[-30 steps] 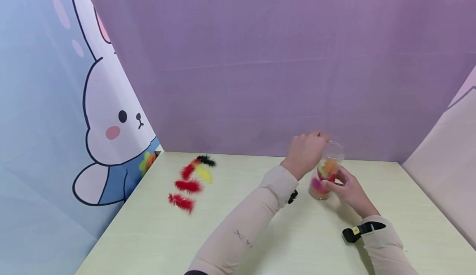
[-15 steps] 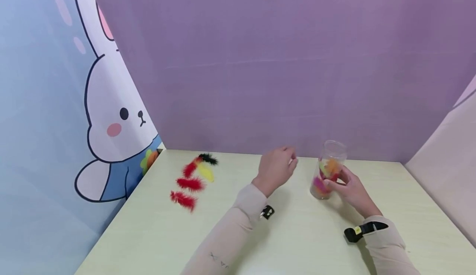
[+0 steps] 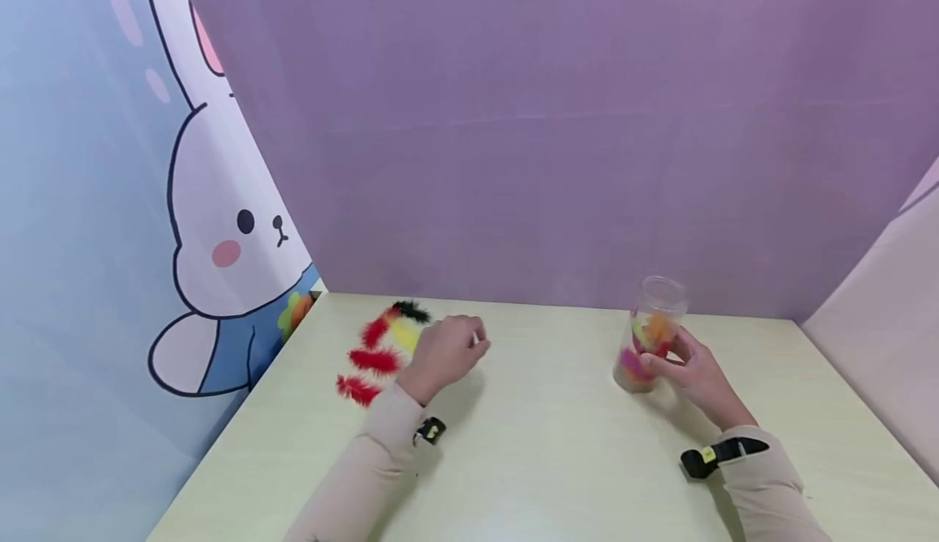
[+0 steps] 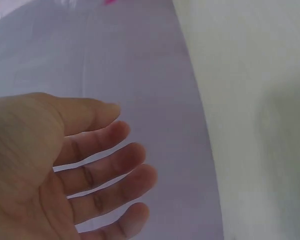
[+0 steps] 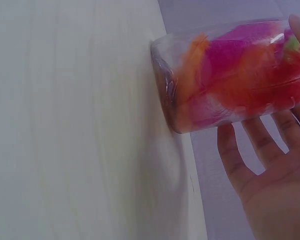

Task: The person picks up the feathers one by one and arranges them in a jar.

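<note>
On the right of the head view stands a tall clear plastic jar (image 3: 662, 291) with an open top, on the table. Inside it are orange, magenta, red and green feathers (image 5: 250, 75). My right hand (image 3: 697, 375) grips the jar from its right side, thumb in front. My left hand (image 3: 443, 353) hovers beside the loose feathers at the left, its fingers loosely bent and holding nothing in the left wrist view. Near it lie red feathers (image 3: 374, 360), a yellow feather (image 3: 404, 332) and a black feather (image 3: 412, 310). The left hand and forearm partly cover the yellow one and the nearest red one.
The pale wooden table (image 3: 543, 444) ends at a purple cloth backdrop (image 3: 513, 159). A blue curtain with a cartoon rabbit (image 3: 227, 224) hangs at the left, a pale panel (image 3: 880, 346) at the right.
My left hand has moved from the jar's mouth leftward across the table to the loose feathers. The right hand and jar have stayed in place.
</note>
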A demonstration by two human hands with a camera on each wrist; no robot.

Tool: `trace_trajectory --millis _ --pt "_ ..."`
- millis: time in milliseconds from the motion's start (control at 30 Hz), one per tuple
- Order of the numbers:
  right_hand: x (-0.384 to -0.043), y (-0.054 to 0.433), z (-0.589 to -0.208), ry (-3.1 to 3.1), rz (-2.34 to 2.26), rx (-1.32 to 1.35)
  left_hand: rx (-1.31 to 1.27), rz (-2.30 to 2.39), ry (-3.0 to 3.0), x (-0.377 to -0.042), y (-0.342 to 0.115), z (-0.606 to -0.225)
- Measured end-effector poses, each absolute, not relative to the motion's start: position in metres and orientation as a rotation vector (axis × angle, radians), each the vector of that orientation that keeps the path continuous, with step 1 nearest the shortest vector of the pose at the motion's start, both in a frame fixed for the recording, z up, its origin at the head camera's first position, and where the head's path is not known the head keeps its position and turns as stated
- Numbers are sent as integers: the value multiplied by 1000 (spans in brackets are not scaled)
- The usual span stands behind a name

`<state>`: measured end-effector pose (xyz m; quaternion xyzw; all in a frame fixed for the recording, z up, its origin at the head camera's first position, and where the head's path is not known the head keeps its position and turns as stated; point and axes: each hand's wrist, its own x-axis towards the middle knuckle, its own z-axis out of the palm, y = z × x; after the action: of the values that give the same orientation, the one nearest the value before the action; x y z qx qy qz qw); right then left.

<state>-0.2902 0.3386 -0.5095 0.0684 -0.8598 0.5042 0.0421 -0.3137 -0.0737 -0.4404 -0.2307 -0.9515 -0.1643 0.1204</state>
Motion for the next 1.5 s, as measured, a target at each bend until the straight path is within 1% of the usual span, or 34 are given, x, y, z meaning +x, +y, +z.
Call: trace_trajectory --millis 467,700,867,1033,1500 --pt "-285 338 -506 -2618 1561 227 -395 -558 -3018 -312 -215 -415" --pt "-285 337 -507 -2625 1554 223 -266 -590 -3140 -308 -264 -414" --pt "-285 339 -507 -2630 1544 221 -159 -608 -3253 -309 -282 -423" --pt "-285 341 -504 -2639 1527 220 -66 -593 -3356 -313 -289 -433" --pt "-286 339 -505 -2650 1533 217 -28 -595 -3404 -316 -292 -448"
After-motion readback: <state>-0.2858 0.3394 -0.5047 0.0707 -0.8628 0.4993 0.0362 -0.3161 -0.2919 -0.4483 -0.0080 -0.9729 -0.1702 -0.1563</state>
